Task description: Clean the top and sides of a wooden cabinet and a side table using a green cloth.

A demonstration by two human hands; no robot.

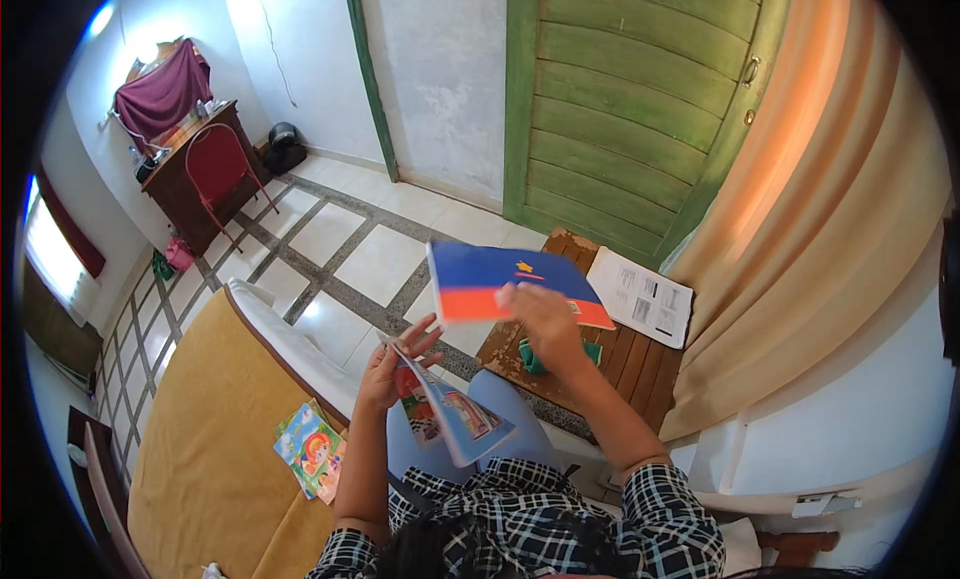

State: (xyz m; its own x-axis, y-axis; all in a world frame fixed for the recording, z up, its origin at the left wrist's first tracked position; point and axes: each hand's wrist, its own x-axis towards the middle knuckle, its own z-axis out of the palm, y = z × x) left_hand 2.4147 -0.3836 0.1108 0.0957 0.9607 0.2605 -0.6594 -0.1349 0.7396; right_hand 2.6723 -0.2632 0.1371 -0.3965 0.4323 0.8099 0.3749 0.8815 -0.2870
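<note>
My right hand [544, 316] grips a blue and red book [517, 267] by its lower edge, raised over the near part of a wooden table. A yellow star marks its blue cover. In my left hand [390, 369] is a thin colourful picture booklet [469, 417], hanging over my lap with its pages drooping. The two hands are apart, and the blue book's left corner is close to my left fingertips. Beneath my right wrist, a bunched green cloth [534, 356] lies on the table and is partly hidden.
Printed sheets [645, 297] lie on the worn wooden table [630, 376], beside a beige curtain [817, 204]. Illustrated children's books [311, 448] rest on the mustard-covered bed [217, 414] at my left. Farther off stand a red chair [217, 166], a desk [172, 196] and a green door [622, 98].
</note>
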